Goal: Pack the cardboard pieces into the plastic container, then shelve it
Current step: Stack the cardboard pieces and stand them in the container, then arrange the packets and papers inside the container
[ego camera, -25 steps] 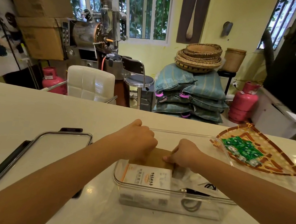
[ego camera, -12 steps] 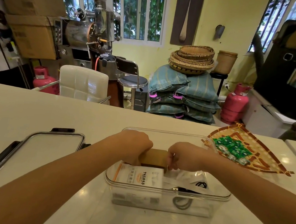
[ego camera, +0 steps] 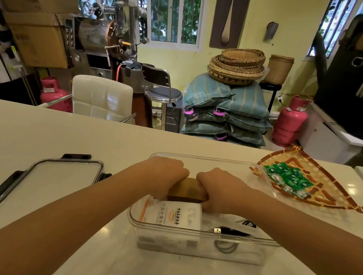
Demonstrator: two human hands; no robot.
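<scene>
head view: clear plastic container sits mid-counter, open. both hands inside it; left hand and right hand each curl fingers tight around opposite ends of a brown cardboard piece, held above a white printed packet. black cable lies under the right wrist, part hidden. lid lies flat to the left, near end cut off by frame. woven tray with green sachets just beyond the container's right corner. open counter in front.
</scene>
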